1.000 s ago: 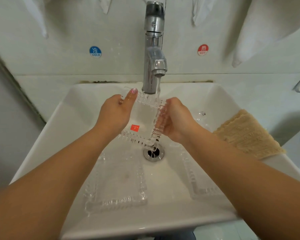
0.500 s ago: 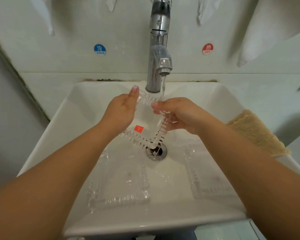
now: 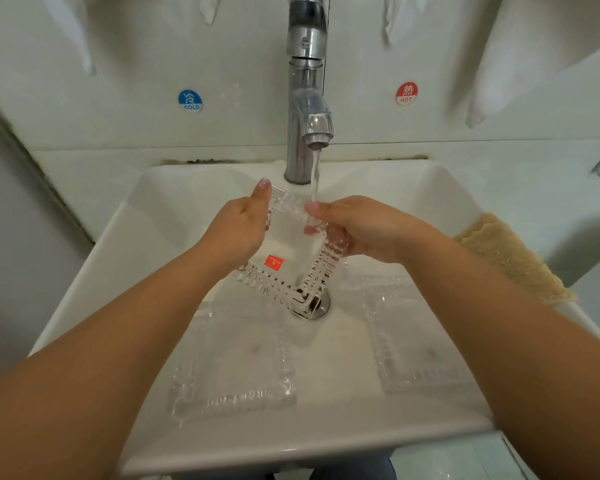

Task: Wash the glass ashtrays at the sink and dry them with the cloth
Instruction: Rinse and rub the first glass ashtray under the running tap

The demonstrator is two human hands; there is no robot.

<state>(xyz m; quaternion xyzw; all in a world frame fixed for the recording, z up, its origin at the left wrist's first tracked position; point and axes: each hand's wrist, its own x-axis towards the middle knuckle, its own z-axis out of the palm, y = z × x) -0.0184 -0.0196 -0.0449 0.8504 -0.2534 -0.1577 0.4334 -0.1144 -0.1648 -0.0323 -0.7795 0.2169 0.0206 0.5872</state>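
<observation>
From the head camera, the ashtray (image 3: 293, 251) is held tilted above the drain (image 3: 312, 303), a far corner up under the running water (image 3: 315, 174) from the tap (image 3: 307, 98), probably so the stream runs over the glass and off the low corner. The left hand (image 3: 238, 233) steadies its left rim, fingers curled behind the glass and thumb lying along the edge. The right hand (image 3: 361, 230) grips the right rim, its fingers (image 3: 314, 211) bent over the top edge in the stream, apparently rubbing.

Two more ashtrays lie flat in the sink (image 3: 174, 216), one near left (image 3: 234, 368), one near right (image 3: 416, 344) partly hidden by the right forearm. The cloth (image 3: 510, 258) waits on the sink's right edge, well apart; nothing blocks reaching it.
</observation>
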